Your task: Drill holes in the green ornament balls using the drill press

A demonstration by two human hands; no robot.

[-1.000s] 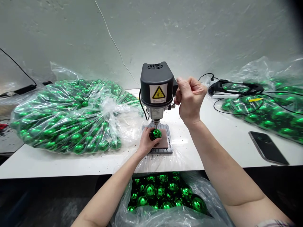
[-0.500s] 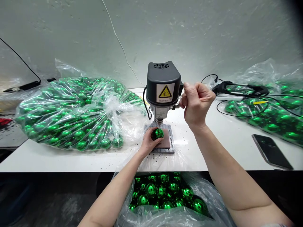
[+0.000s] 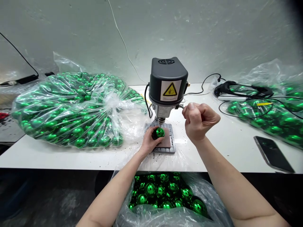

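Between its thumb and fingers, my left hand [image 3: 151,140] holds a shiny green ball [image 3: 160,132] on the brown pad [image 3: 166,140] of a small drill press [image 3: 168,82]. The drill's chuck is directly above the ball, and the bit meets its top. My right hand [image 3: 200,121] is closed in a fist at the right of the press, around the end of its feed lever [image 3: 181,106]; most of the lever is hidden by the fingers. Below the table edge, an open clear bag holds several green balls [image 3: 161,190].
A big tied plastic bag of green balls [image 3: 71,110] lies left of the press. Another bag of balls [image 3: 281,119] is at the right, with a black strap [image 3: 246,88] and cables on it. A phone [image 3: 273,154] lies near the right front edge. Dark shavings dot the table.
My right hand has come down with the lever, and the drill head has dropped so that the bit reaches the ball. My left hand keeps the ball in place. The view has shifted slightly.
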